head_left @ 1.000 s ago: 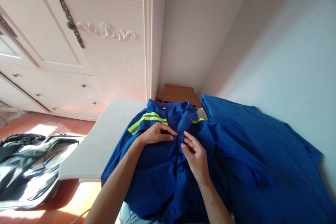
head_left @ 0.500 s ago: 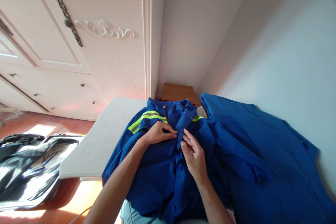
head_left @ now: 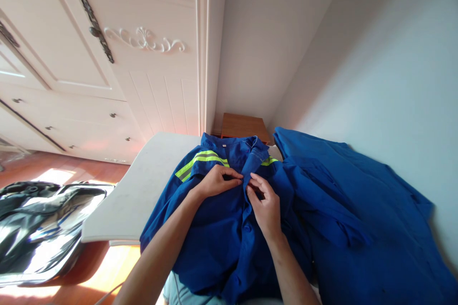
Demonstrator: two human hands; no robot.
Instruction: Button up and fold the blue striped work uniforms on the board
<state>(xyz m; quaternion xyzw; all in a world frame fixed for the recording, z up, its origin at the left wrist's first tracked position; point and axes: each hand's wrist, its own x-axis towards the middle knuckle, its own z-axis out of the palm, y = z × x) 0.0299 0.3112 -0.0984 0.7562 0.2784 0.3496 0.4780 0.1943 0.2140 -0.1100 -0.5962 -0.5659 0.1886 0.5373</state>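
A blue work jacket [head_left: 214,228] with yellow-and-grey reflective stripes lies front up, its collar away from me. My left hand [head_left: 222,180] pinches the front placket a little below the collar. Close beside it on the right, my right hand [head_left: 264,200] has its thumb and fingers closed on the other edge of the placket. Further down the front a button [head_left: 247,228] shows. Whatever lies right between my fingertips is too small to make out. The jacket's right-side sleeve [head_left: 322,200] stretches out over other blue cloth.
Under the jacket is a white board-like table [head_left: 118,200]. More blue fabric [head_left: 386,219] is spread along the wall at the right. An open suitcase [head_left: 53,228] with clothes stands on the floor at left, before a white wardrobe [head_left: 150,95]. A small wooden cabinet [head_left: 245,125] sits behind.
My right hand's fingers have closed in on the placket edge, drawing nearer to my left fingertips. My left hand keeps its pinch almost in place.
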